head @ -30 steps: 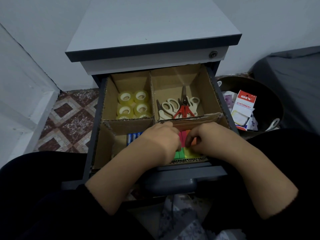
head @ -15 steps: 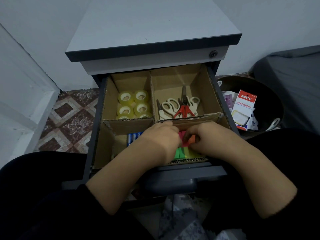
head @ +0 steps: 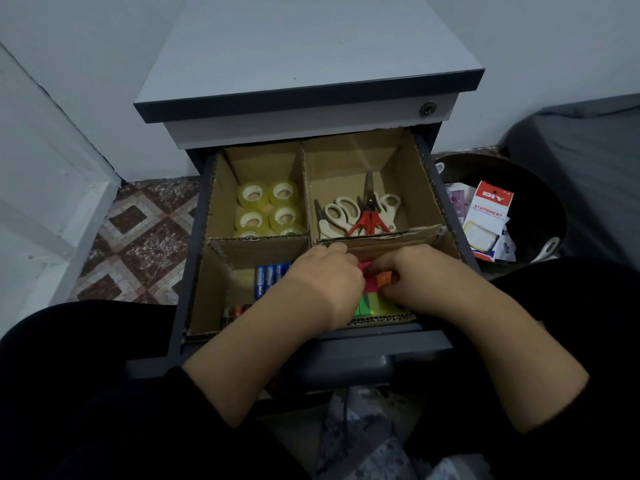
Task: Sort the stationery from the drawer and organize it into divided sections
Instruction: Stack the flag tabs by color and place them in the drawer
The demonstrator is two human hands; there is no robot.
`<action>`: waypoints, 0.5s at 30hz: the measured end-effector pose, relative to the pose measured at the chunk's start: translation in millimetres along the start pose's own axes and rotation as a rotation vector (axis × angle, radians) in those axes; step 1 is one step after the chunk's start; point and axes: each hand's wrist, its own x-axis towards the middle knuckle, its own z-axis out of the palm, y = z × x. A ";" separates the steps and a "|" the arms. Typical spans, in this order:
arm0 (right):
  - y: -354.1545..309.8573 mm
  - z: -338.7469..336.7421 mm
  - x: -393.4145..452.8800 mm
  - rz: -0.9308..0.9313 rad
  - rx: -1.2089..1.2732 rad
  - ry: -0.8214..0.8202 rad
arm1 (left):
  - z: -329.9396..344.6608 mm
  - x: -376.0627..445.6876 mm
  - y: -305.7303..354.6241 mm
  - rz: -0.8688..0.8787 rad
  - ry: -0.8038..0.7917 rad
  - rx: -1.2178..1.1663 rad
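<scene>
On my feed I see two bare forearms, the left hand [head: 325,278] and right hand [head: 420,275] without rings or a watch. Black long sleeves [head: 131,420] are pushed up near the elbows, and black trousers cover both knees.

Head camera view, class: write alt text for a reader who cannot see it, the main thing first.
Both hands, left hand and right hand, handle bright sticky notes in the front right section of a cardboard-divided drawer. Tape rolls fill the back left section, scissors the back right, blue batteries the front left.
</scene>
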 end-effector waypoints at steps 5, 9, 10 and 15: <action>3.1 2.2 1.9 -0.004 0.022 0.050 | 0.6 -1.3 0.8 -0.041 0.000 0.009; 3.5 4.0 2.7 -0.013 0.021 0.046 | 0.8 0.4 1.9 -0.062 -0.020 0.018; 3.5 4.4 3.1 -0.019 0.021 0.040 | 1.0 1.1 1.9 -0.062 -0.023 0.018; 3.2 4.6 3.7 -0.028 0.034 0.024 | 2.1 2.2 1.9 -0.038 -0.013 0.018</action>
